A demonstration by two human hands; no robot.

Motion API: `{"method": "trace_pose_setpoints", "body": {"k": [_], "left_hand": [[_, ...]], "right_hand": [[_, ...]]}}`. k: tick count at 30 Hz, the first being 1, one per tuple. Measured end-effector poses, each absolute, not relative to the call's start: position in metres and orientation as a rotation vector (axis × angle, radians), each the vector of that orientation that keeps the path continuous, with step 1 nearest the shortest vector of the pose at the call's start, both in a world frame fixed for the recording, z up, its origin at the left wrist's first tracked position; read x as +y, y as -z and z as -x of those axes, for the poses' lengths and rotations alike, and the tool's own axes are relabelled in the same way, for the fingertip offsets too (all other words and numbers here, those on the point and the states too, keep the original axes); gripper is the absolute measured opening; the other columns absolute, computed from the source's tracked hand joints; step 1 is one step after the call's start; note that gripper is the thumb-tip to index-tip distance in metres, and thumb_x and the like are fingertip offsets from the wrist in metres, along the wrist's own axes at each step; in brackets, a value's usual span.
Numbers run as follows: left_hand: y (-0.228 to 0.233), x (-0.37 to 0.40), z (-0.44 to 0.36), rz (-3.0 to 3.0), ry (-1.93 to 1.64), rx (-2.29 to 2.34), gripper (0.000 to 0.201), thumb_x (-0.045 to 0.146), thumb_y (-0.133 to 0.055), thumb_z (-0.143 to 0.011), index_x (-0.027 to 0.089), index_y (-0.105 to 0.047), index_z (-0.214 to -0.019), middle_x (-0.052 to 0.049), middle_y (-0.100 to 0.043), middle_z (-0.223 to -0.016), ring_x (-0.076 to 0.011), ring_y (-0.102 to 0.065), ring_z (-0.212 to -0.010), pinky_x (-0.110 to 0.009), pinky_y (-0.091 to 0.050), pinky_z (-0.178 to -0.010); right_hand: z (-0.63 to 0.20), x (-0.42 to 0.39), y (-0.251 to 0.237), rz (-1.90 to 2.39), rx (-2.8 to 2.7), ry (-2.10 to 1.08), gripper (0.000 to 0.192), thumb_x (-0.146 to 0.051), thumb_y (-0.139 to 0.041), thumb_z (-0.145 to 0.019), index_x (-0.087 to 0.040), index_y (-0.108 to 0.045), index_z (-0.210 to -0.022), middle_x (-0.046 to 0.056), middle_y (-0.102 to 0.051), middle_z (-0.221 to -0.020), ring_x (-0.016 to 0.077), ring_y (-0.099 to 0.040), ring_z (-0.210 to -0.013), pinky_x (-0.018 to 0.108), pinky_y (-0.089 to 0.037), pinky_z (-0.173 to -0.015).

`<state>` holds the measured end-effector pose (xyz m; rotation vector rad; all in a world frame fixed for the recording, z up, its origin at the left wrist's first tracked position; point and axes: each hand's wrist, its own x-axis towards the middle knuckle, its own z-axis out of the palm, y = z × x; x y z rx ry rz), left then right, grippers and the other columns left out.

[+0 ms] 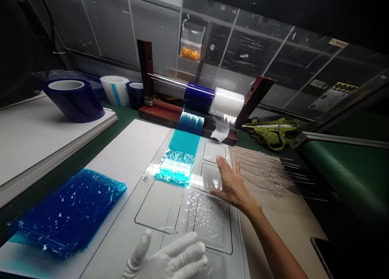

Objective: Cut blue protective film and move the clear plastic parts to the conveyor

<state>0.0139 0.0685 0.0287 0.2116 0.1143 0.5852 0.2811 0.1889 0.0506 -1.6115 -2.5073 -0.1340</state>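
**Head view: bare hand flat on a clear panel, gloved hand hovering nearer the body**

Head camera looks down on a bench [127, 149] covered by a white sheet, on which several clear plastic panels lie in rows. The right hand [232, 185], bare, reaches forward with its fingers [223, 167] spread out flat and released, palm down on the clear panel [211, 177] in the middle row; it grasps nothing. Just to the left of that hand, touching the panel's edge, lies the teal film strip [179, 157], which runs away from the person up to the blue roll [199, 96] on a dispenser bar, beside a white roll [229, 102]. The strip's long axis points straight away from the body, and its crinkled free end sits level with the right hand's fingertips.

The left hand [170, 260], in a white glove, hovers low at the near edge with fingers loosely open, holding nothing, above the nearest wrinkled panel [209, 220]. The right hand is clearly the nearer one to the film's end; the left is well apart from it.

Further left lies a stack of blue film sheets [67, 214]. A fanned row of clear parts [267, 169] lies to the right of the bare hand, and spare tape rolls [74, 98] stand at the back left.
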Motion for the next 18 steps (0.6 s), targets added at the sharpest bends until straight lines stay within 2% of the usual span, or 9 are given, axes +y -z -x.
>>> {"method": "trace_pose_setpoints", "body": {"k": [2,4,8,11,12,15,18], "left_hand": [[-0.037,0.079,-0.003,-0.371,-0.635,0.268,0.092,0.084,-0.031,-0.072,0.019,-0.048,-0.135,-0.012,-0.04,-0.146,-0.0353,-0.028,-0.138,-0.058,-0.021,-0.112],[-0.052,0.099,0.008,-0.625,-0.727,0.602,0.085,0.082,-0.03,-0.074,0.026,-0.048,-0.135,-0.009,-0.043,-0.145,-0.034,-0.035,-0.136,-0.059,-0.029,-0.108],[-0.083,0.179,0.019,-0.943,-0.919,1.118,0.061,0.057,-0.062,-0.077,0.035,-0.048,-0.133,-0.003,-0.044,-0.144,-0.0283,-0.033,-0.136,-0.048,-0.023,-0.114],[-0.088,0.249,0.01,-1.053,-1.005,1.455,0.064,0.045,-0.068,-0.077,0.023,-0.046,-0.133,-0.011,-0.045,-0.139,-0.0291,-0.041,-0.129,-0.045,-0.032,-0.108],[-0.086,0.267,0.005,-1.071,-1.007,1.503,0.057,0.041,-0.066,-0.08,0.02,-0.048,-0.13,-0.012,-0.047,-0.136,-0.0281,-0.045,-0.125,-0.048,-0.036,-0.105],[-0.08,0.299,-0.008,-1.125,-0.974,1.519,0.038,0.039,-0.056,-0.088,0.016,-0.055,-0.118,-0.007,-0.056,-0.122,-0.026,-0.056,-0.109,-0.045,-0.048,-0.091],[-0.076,0.305,-0.016,-1.174,-0.935,1.497,0.036,0.039,-0.057,-0.087,0.016,-0.057,-0.115,-0.005,-0.058,-0.116,-0.0251,-0.058,-0.104,-0.041,-0.051,-0.085]], "right_hand": [[-0.285,0.184,-0.056,1.618,-2.455,0.108,0.114,-0.04,-0.071,-0.076,-0.015,0.013,-0.149,0.021,-0.018,-0.155,0.0347,-0.014,-0.143,0.066,0.001,-0.11],[-0.289,0.176,-0.062,1.623,-2.383,0.121,0.108,-0.045,-0.066,-0.08,-0.016,0.01,-0.15,0.02,-0.016,-0.156,0.0348,-0.013,-0.143,0.067,0.0,-0.11],[-0.29,0.154,-0.068,1.585,-2.275,0.138,0.088,-0.041,-0.059,-0.086,-0.017,-0.005,-0.151,0.018,-0.027,-0.153,0.0341,-0.023,-0.141,0.067,-0.01,-0.111],[-0.285,0.135,-0.065,1.522,-2.261,0.069,0.076,-0.035,-0.057,-0.088,-0.02,-0.015,-0.149,0.015,-0.037,-0.148,0.0316,-0.033,-0.137,0.064,-0.022,-0.111],[-0.284,0.129,-0.064,1.507,-2.259,0.044,0.072,-0.033,-0.056,-0.088,-0.021,-0.019,-0.148,0.014,-0.038,-0.147,0.0311,-0.036,-0.136,0.062,-0.027,-0.11],[-0.282,0.113,-0.06,1.487,-2.25,0.018,0.064,-0.032,-0.056,-0.088,-0.022,-0.027,-0.145,0.013,-0.042,-0.144,0.0311,-0.042,-0.132,0.057,-0.041,-0.103],[-0.287,0.101,-0.059,1.467,-2.252,0.052,0.062,-0.03,-0.057,-0.087,-0.021,-0.033,-0.142,0.015,-0.044,-0.142,0.032,-0.045,-0.129,0.051,-0.05,-0.096]]}}
